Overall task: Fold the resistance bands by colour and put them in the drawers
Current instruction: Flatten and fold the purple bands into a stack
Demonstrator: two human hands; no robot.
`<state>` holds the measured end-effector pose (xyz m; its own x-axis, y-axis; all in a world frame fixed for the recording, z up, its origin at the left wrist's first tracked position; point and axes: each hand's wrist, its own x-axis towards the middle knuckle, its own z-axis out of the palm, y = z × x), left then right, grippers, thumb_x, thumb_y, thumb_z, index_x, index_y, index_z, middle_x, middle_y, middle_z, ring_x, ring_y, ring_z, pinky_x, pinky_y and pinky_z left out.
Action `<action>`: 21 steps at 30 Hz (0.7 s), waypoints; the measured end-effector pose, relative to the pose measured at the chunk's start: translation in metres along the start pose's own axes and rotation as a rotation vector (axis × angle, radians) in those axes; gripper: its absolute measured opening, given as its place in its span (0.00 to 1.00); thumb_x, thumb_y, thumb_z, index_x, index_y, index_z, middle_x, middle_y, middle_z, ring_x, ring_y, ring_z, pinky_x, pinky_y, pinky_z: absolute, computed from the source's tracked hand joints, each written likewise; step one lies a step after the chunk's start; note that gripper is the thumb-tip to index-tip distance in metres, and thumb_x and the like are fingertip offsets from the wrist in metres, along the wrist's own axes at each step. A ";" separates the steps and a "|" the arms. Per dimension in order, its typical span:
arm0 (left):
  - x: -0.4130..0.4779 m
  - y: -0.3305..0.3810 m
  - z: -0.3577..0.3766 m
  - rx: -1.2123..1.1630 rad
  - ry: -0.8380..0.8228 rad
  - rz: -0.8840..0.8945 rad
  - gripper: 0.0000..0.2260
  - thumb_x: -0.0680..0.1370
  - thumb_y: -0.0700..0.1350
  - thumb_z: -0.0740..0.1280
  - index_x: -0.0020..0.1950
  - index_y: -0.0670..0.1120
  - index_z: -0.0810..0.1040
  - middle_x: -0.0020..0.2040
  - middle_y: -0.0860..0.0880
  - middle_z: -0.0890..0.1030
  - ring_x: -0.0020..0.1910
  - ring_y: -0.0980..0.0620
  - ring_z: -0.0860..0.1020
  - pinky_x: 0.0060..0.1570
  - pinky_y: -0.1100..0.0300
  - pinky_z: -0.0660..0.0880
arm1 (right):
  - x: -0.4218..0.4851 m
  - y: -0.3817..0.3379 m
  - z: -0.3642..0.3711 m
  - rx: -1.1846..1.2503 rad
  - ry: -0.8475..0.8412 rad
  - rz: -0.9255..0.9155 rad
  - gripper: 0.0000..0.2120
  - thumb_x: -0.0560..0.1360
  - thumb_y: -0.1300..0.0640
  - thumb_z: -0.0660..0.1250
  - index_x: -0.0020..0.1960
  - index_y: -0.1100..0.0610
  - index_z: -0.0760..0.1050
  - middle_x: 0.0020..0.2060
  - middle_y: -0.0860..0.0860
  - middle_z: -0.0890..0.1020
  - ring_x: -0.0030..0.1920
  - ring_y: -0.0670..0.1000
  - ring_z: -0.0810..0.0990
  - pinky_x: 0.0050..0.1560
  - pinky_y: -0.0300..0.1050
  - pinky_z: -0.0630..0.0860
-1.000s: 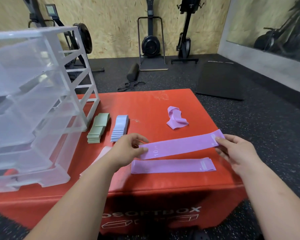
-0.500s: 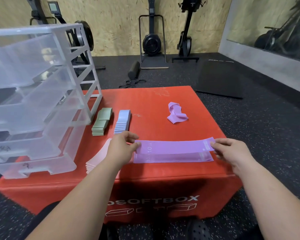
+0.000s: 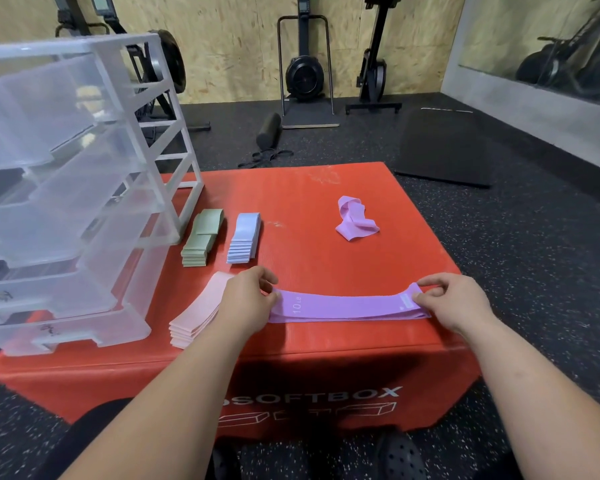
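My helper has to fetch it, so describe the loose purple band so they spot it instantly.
Find the red soft box. Toward its far right, away from the drawer unit, one purple band lies alone. Unlike the neat green stack, blue stack, pink stack and flat purple bands nearer, it is twisted and crumpled.

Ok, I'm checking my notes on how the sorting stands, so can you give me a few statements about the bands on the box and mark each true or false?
1. The left hand and the right hand each pinch an end of the flat purple bands. True.
2. The green stack lies right of the blue stack. False: it lies left of it, nearer the drawer unit.
3. A crumpled purple band lies alone farther back on the red soft box. True.
4. The pink stack sits in a drawer. False: it lies on the box, beside the left hand.
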<state>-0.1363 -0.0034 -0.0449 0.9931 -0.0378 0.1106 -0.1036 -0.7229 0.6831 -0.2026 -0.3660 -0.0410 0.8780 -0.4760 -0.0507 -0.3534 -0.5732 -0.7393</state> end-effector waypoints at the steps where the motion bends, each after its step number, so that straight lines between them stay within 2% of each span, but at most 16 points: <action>1: 0.001 0.000 0.001 0.008 0.001 0.007 0.06 0.76 0.42 0.75 0.51 0.51 0.83 0.42 0.55 0.83 0.41 0.55 0.81 0.36 0.68 0.70 | 0.001 0.001 0.000 0.001 -0.009 -0.003 0.10 0.70 0.55 0.81 0.47 0.46 0.83 0.32 0.45 0.86 0.40 0.49 0.85 0.53 0.51 0.80; 4: 0.002 -0.001 0.004 0.060 -0.006 0.033 0.05 0.77 0.42 0.74 0.51 0.51 0.83 0.41 0.55 0.83 0.40 0.55 0.81 0.37 0.64 0.72 | 0.002 0.003 0.001 -0.033 -0.037 -0.009 0.12 0.70 0.56 0.81 0.51 0.49 0.83 0.31 0.45 0.86 0.40 0.48 0.85 0.51 0.48 0.78; 8: 0.002 -0.002 0.008 0.141 -0.027 0.065 0.08 0.76 0.42 0.74 0.54 0.50 0.83 0.45 0.53 0.83 0.47 0.48 0.82 0.46 0.55 0.77 | -0.001 0.002 0.001 -0.152 -0.055 -0.019 0.14 0.69 0.55 0.81 0.53 0.49 0.83 0.36 0.46 0.85 0.43 0.48 0.83 0.48 0.45 0.74; 13: 0.002 -0.004 0.004 0.232 -0.008 0.224 0.14 0.74 0.45 0.76 0.59 0.52 0.83 0.54 0.52 0.79 0.53 0.48 0.80 0.51 0.50 0.78 | 0.001 0.001 -0.001 -0.220 -0.043 -0.102 0.24 0.66 0.52 0.84 0.60 0.46 0.82 0.50 0.50 0.83 0.50 0.51 0.82 0.55 0.46 0.76; 15: 0.003 -0.003 -0.001 0.209 -0.070 0.306 0.16 0.74 0.46 0.78 0.61 0.52 0.82 0.56 0.53 0.80 0.56 0.48 0.79 0.56 0.50 0.77 | 0.001 -0.002 -0.004 -0.228 -0.090 -0.209 0.27 0.66 0.52 0.85 0.62 0.45 0.82 0.57 0.47 0.81 0.54 0.49 0.82 0.59 0.45 0.75; 18: 0.003 -0.004 -0.008 0.249 -0.258 0.374 0.22 0.73 0.53 0.80 0.66 0.54 0.81 0.61 0.54 0.80 0.60 0.51 0.78 0.61 0.51 0.75 | -0.001 -0.003 -0.011 -0.340 -0.260 -0.353 0.28 0.66 0.53 0.84 0.64 0.43 0.81 0.60 0.41 0.80 0.60 0.45 0.79 0.64 0.44 0.73; 21: 0.000 -0.008 -0.011 0.307 -0.352 0.364 0.24 0.73 0.54 0.80 0.67 0.55 0.80 0.63 0.55 0.79 0.62 0.52 0.76 0.64 0.52 0.74 | 0.000 -0.001 -0.015 -0.438 -0.336 -0.390 0.25 0.67 0.53 0.83 0.62 0.40 0.81 0.61 0.39 0.81 0.61 0.45 0.78 0.61 0.42 0.72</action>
<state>-0.1358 0.0098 -0.0427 0.8603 -0.5096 0.0163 -0.4726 -0.7850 0.4004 -0.2070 -0.3753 -0.0301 0.9955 0.0129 -0.0937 -0.0267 -0.9121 -0.4090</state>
